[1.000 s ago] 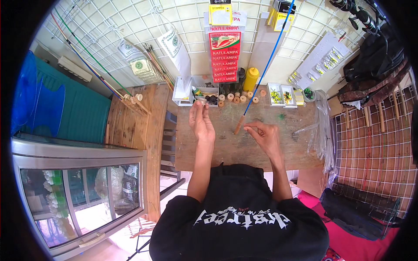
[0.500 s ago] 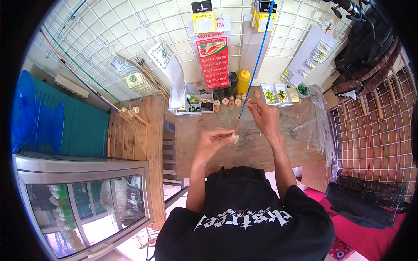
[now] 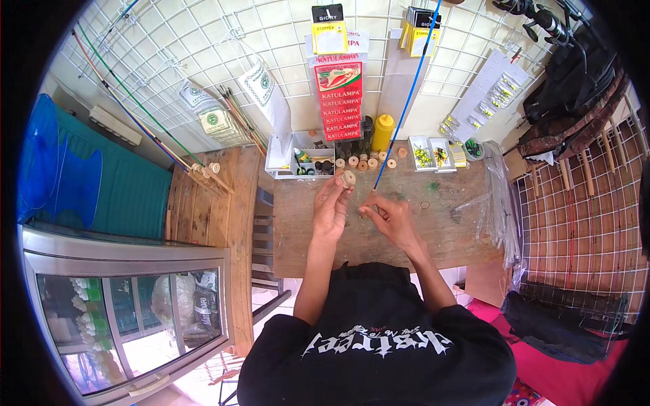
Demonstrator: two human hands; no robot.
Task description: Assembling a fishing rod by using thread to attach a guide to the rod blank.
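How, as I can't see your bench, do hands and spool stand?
Left hand: holding wooden spool. Right hand: at blue fishing rod's handle, grip unclear. Spool row beyond, apart from hands.

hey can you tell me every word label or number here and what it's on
I won't copy the wording; print shows on:
Black shirt: white lettering, upside down.
Red packets, hanging strip: white print.
Black-and-yellow cards: white and dark print.
White hanging packet: green print, too small to read.
Dark package in the cabinet: pale print, blurred.
Wooden spool in the left hand: none visible.
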